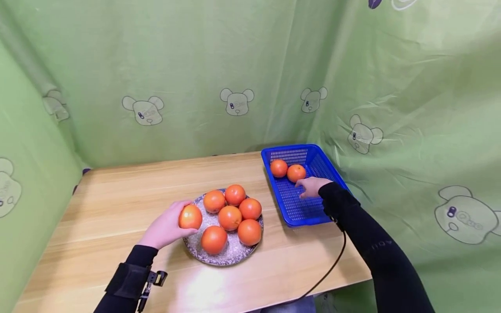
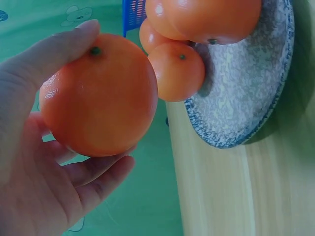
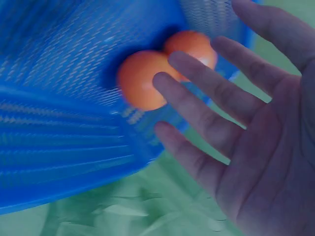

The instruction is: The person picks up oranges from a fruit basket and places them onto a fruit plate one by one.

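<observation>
My left hand grips an orange at the left rim of a speckled plate. In the left wrist view the held orange shows its green stem end, with the thumb on top and fingers around it. Several more oranges lie on the plate. My right hand is over the blue basket, fingers spread and holding nothing. Two oranges lie at the back left inside the basket; the right wrist view shows them behind the fingertips.
The light wood table carries the plate and, to its right, the basket. Green curtains with bear faces enclose the table at the back and sides. A black cable runs from the right wrist to the table's front edge.
</observation>
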The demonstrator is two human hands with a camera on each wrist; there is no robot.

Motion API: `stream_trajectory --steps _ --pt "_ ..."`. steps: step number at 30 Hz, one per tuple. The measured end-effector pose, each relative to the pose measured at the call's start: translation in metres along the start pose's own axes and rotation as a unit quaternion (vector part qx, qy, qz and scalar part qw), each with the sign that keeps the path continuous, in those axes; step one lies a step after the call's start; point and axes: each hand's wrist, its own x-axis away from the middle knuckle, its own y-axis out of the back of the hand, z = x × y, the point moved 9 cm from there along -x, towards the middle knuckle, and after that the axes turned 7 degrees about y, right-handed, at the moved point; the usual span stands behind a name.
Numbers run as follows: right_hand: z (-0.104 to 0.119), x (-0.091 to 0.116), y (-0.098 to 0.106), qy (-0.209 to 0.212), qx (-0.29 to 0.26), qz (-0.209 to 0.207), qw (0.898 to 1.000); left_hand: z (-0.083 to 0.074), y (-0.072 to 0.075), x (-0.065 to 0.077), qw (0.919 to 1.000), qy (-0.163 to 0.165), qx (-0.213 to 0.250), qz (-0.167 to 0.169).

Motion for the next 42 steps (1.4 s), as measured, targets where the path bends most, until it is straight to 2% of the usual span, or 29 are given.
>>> stream_trajectory --steps 3,9,18,24,29,37,42 --pt "-0.017 -0.008 -0.008 -0.016 -0.021 0.032 0.999 0.004 -0.003 0.000 1.0000 0.006 -0.004 0.001" --pt "-0.042 -0.023 -0.021 -0.039 -0.053 0.036 0.997 0.015 -0.017 -0.005 0.9991 0.021 -0.030 0.022" --pt "-0.064 -0.014 -0.032 -0.081 -0.084 0.057 0.992 0.018 -0.026 -0.028 0.9967 0.029 -0.068 0.034" --pt "-0.064 -0.011 -0.039 -0.081 -0.101 0.062 0.990 0.024 -0.035 -0.047 0.9927 0.055 -0.104 0.028" --pt "-0.063 -0.011 -0.046 -0.081 -0.109 0.062 0.989 0.030 -0.046 -0.057 0.9871 0.069 -0.143 0.017" --pt "-0.059 -0.011 -0.050 -0.083 -0.104 0.063 0.989 0.042 -0.059 -0.062 0.9811 0.072 -0.179 -0.006" --pt "-0.061 -0.014 -0.052 -0.083 -0.099 0.066 0.989 0.042 -0.062 -0.061 0.9846 0.064 -0.161 -0.026"
